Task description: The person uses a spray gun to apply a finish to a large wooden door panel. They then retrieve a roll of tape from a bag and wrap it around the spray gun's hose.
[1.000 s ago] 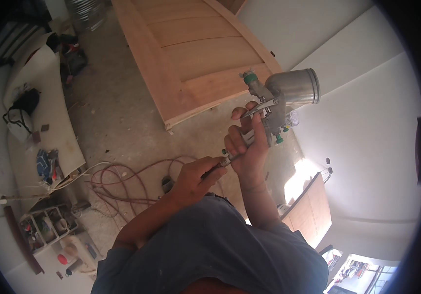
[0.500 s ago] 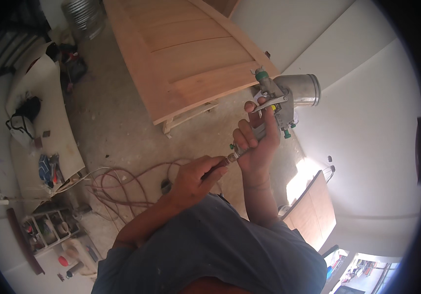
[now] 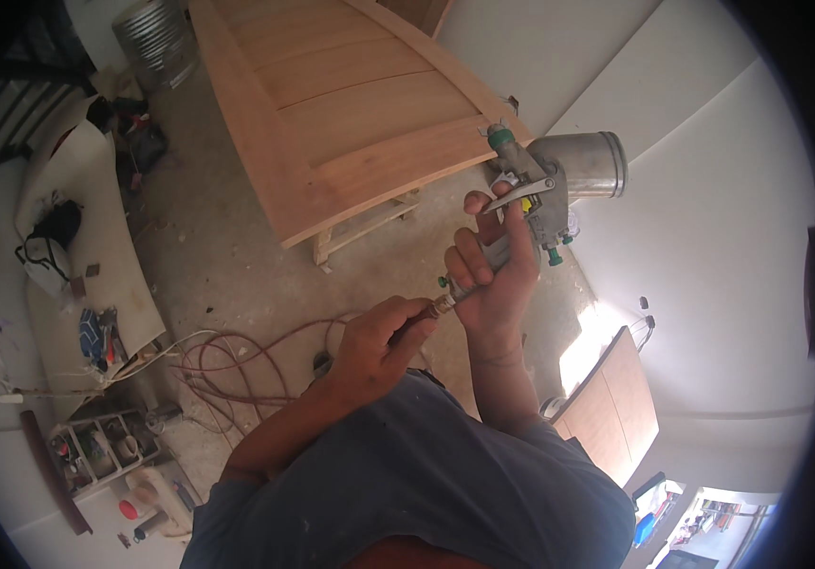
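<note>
Spray gun (image 3: 552, 204) is up in front of the torso, right of centre: in the right hand (image 3: 502, 275), up and to the right of the left hand (image 3: 376, 337). Right hand is closed around the handle, fingers by the trigger (image 3: 524, 195); can't tell if it's pulled. Left hand grips the hose end (image 3: 410, 327) just below the metal fitting (image 3: 443, 303) at the handle's base. Handle axis slants from that fitting up-right to the body; right hand nearer the body, left at the tail. Nozzle tips up-left toward the wooden door panel (image 3: 351, 123), well apart from the hands. Gun looks dull grey metal, green nozzle ring and knobs, cylindrical cup (image 3: 583, 165) lying sideways, pointing right.
</note>
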`<state>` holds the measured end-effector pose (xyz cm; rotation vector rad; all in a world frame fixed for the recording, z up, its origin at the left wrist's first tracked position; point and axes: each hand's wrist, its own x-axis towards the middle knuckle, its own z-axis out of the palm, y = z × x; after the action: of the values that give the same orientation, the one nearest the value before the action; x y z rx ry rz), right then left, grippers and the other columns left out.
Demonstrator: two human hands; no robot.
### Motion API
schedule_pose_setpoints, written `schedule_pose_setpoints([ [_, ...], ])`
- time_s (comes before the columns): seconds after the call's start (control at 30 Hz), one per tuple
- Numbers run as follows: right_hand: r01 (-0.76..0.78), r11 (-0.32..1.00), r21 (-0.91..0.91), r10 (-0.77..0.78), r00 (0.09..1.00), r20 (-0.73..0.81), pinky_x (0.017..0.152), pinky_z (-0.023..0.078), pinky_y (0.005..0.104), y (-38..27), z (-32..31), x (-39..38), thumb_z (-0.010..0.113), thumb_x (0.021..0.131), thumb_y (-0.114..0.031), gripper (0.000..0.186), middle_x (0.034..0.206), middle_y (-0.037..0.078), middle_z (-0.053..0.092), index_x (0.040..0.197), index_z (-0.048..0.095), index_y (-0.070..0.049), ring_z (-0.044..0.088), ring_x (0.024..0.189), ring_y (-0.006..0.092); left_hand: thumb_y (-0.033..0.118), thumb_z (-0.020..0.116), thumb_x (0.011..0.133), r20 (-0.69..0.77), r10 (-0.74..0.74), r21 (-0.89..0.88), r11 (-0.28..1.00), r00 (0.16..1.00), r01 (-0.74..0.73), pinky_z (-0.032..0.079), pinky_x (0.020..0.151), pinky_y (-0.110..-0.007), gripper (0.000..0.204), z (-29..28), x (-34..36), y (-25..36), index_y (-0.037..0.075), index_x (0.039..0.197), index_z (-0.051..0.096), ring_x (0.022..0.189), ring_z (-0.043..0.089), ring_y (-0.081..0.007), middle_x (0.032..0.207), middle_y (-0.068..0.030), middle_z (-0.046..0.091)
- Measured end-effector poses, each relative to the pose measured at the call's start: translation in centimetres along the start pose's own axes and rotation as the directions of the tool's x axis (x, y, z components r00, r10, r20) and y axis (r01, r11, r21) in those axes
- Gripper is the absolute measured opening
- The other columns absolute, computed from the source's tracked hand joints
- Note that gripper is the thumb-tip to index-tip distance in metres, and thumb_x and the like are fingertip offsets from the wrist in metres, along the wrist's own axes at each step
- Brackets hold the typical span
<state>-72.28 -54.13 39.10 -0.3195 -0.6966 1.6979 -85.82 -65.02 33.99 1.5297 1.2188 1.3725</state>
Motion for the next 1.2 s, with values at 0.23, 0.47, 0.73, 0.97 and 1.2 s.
schedule_pose_setpoints([
  [0.23, 0.012, 1.000, -0.026, -0.012, 1.000, 0.015, 0.043, 0.031, 0.0187, -0.6, -0.3, 0.2, 0.042, 0.117, -0.031, 0.025, 0.112, 0.007, 0.061, 0.134, 0.052, -0.015, 0.034, 0.049, 0.0011, 0.013, 0.066, 0.106, 0.055, -0.036, -0.023, 0.999, 0.998, 0.038, 0.048, 0.066, -0.033, 0.018, 0.5, 0.5, -0.5, -0.002, 0.116, 0.068, 0.069, 0.060, -0.0203, 0.089, -0.0122, 0.066],
  [0.47, 0.016, 0.998, -0.053, -0.017, 1.000, -0.014, 0.043, 0.031, 0.0186, -1.6, -0.5, 0.5, 0.044, 0.116, -0.031, 0.026, 0.112, 0.006, 0.061, 0.133, 0.054, -0.014, 0.034, 0.049, 0.0009, 0.014, 0.066, 0.106, 0.118, -0.120, -0.125, 0.983, 0.986, 0.135, 0.047, 0.064, -0.031, 0.021, 0.8, 1.2, 0.1, -0.003, 0.117, 0.069, 0.068, 0.057, -0.0151, 0.084, -0.0088, 0.065],
  [0.73, 0.019, 0.999, 0.030, -0.014, 0.988, -0.155, 0.043, 0.031, 0.0196, -2.0, -0.9, 1.1, 0.046, 0.116, -0.027, 0.026, 0.109, 0.006, 0.064, 0.127, 0.059, -0.008, 0.036, 0.051, 0.0020, 0.014, 0.071, 0.103, 0.006, 0.055, 0.059, 0.997, 0.998, -0.055, 0.048, 0.061, -0.034, 0.019, 1.3, 2.1, 1.8, -0.002, 0.114, 0.072, 0.065, 0.060, -0.0184, 0.083, -0.0115, 0.067],
  [0.97, -0.042, 0.989, 0.140, 0.064, 0.986, -0.152, 0.046, 0.034, 0.0207, -2.1, -2.2, 1.6, 0.046, 0.116, -0.027, 0.026, 0.110, 0.008, 0.066, 0.126, 0.058, -0.006, 0.039, 0.053, 0.0034, 0.014, 0.069, 0.103, -0.018, 0.131, 0.123, 0.984, 0.991, -0.128, 0.049, 0.061, -0.037, 0.019, 1.6, 2.2, 1.9, -0.002, 0.113, 0.071, 0.067, 0.064, -0.0247, 0.084, -0.0136, 0.067],
  [1.2, -0.079, 0.988, 0.129, 0.101, 0.979, -0.175, 0.047, 0.035, 0.0214, -2.2, -3.1, 2.0, 0.052, 0.114, -0.029, 0.022, 0.108, 0.004, 0.064, 0.125, 0.057, -0.011, 0.037, 0.053, 0.0030, 0.013, 0.066, 0.106, 0.004, 0.101, 0.105, 0.989, 0.995, -0.101, 0.049, 0.062, -0.035, 0.020, 1.5, 2.3, 1.5, -0.004, 0.114, 0.071, 0.066, 0.063, -0.0239, 0.085, -0.0145, 0.067],
])
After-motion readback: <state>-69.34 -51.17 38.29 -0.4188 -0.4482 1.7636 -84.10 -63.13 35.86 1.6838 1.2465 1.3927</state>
